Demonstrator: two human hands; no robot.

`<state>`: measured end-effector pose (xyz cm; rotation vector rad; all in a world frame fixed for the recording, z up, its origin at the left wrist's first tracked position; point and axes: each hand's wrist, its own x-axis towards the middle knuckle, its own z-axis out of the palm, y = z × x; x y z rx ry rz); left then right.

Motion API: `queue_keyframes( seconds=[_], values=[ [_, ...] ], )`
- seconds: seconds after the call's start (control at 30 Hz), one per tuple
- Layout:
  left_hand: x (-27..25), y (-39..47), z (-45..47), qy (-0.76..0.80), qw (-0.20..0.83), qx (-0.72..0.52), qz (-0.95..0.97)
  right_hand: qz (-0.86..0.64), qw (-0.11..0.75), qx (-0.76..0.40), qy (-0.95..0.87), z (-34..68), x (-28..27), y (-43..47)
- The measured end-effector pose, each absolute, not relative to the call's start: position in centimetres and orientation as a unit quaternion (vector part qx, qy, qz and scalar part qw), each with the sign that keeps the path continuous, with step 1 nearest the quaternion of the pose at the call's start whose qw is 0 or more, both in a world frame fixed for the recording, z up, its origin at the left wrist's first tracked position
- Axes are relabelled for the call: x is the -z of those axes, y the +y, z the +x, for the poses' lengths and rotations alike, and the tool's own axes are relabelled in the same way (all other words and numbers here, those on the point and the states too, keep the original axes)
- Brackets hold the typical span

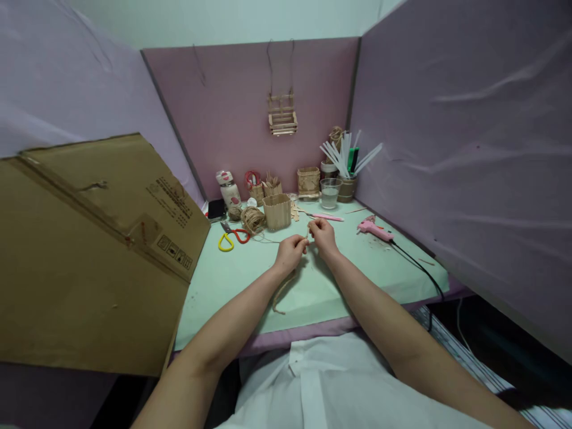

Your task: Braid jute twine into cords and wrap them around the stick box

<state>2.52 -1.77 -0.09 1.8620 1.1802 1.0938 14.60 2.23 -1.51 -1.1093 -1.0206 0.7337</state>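
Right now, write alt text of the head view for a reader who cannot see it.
A person's left hand and right hand pinch tan fibrous twine close together over a pale green tabletop. Behind them sit a tan wooden-stick cup and a ball of tan twine; red-and-yellow-handled scissors lie at left, a pink plastic glue gun at right.

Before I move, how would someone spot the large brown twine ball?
On the pale green tabletop, find the tan, vertically ribbed, open-topped box. Just left of it sits the large brown twine ball, beyond the red-and-yellow-handled scissors. It is bigger and looser than the small brown twine ball on its left.
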Motion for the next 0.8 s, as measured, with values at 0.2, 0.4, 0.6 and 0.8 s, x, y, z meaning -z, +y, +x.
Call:
queue_keyframes(
  seconds=[0.2, 0.4, 0.6, 0.8],
  values=[
    [1.0, -0.9, 2.1, 0.43, 0.381, -0.451, 0.683, -0.433, 0.688, -0.392, -0.432, 14.3, 0.5, 1.2],
    [1.0, -0.6, 2.0, 0.417, 0.425, -0.466, 0.654, -0.384, 0.674, -0.438, -0.454, 13.9, 0.0, 0.6],
    [0.6, -0.3, 1.6, 0.398, 0.598, -0.498, 0.485, -0.43, 0.625, -0.432, -0.487, 13.9, 0.1, 0.4],
    [-0.3, 1.1, 0.2, 0.332, 0.701, -0.572, 0.267, -0.469, 0.504, -0.378, -0.619, 12.9, 1.0, 0.0]
  ],
)
